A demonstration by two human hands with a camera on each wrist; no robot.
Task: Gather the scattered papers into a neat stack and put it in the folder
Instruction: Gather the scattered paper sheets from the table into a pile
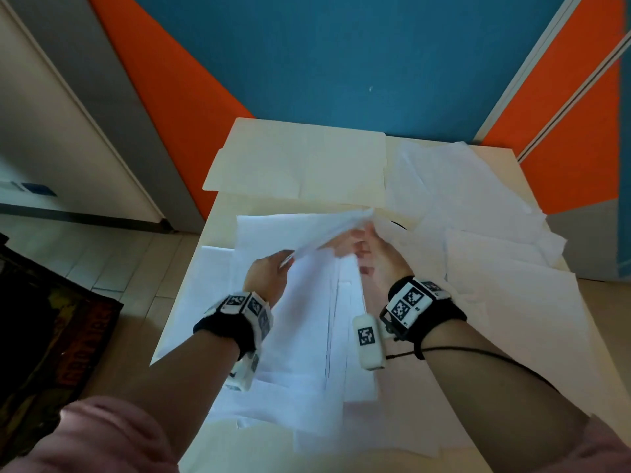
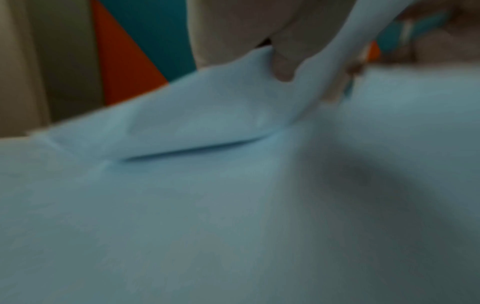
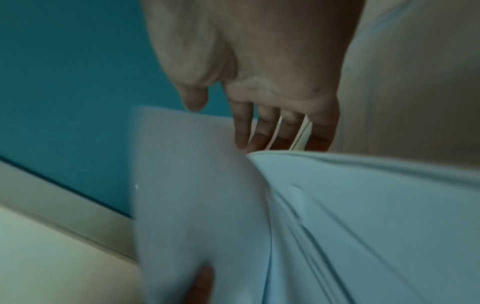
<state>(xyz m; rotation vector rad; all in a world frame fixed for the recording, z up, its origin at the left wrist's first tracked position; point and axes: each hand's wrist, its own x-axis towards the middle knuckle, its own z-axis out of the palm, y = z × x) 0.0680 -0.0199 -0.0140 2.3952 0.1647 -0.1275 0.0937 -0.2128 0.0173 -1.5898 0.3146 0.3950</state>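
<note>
Gathering underway: left hand (image 1: 269, 273) and right hand (image 1: 377, 257) both grip a partial bundle of papers (image 1: 321, 302); loose sheets (image 1: 478, 213) remain right of it; open folder (image 1: 297, 162) beyond, unfilled.

desk (image 1: 218, 233): cream top, corner set against blue and orange wall panels | folder (image 1: 297, 162): manila, lying flat and open, beyond the grip at the far edge | loose papers (image 1: 478, 213): white sheets overlapping, spread right of and beyond the grip | more sheets (image 1: 211, 295): flat on the desk, left of and under the grip, some overhanging the left edge
</note>
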